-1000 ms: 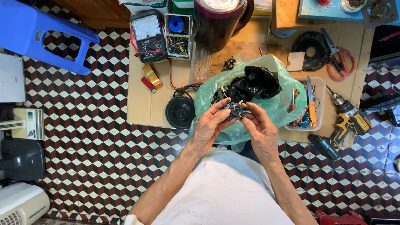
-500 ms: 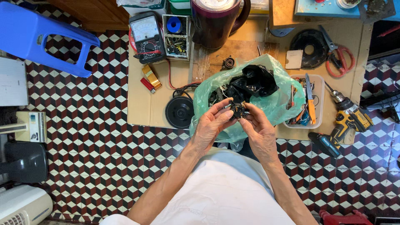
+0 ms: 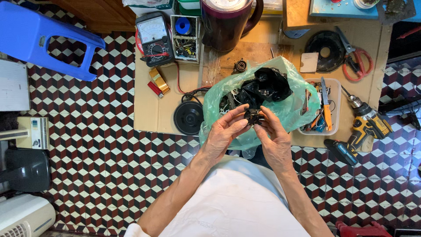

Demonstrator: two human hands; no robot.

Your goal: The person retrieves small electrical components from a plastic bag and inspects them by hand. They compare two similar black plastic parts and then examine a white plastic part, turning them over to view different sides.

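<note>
Both hands (image 3: 250,131) around small black part (image 3: 253,116)

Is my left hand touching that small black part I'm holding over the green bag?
Touching: the head view shows left hand fingertips pressed against the small black part.

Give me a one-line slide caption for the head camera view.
Both hands, left hand and right hand, hold a small black part over a green plastic bag on a cluttered cardboard sheet.

My left hand (image 3: 224,131) and right hand (image 3: 275,139) pinch a small black toothed part (image 3: 252,116) between their fingertips, above a green plastic bag (image 3: 289,107) of dark parts on the cardboard sheet (image 3: 153,109); yellow drill (image 3: 366,127) at right.
</note>
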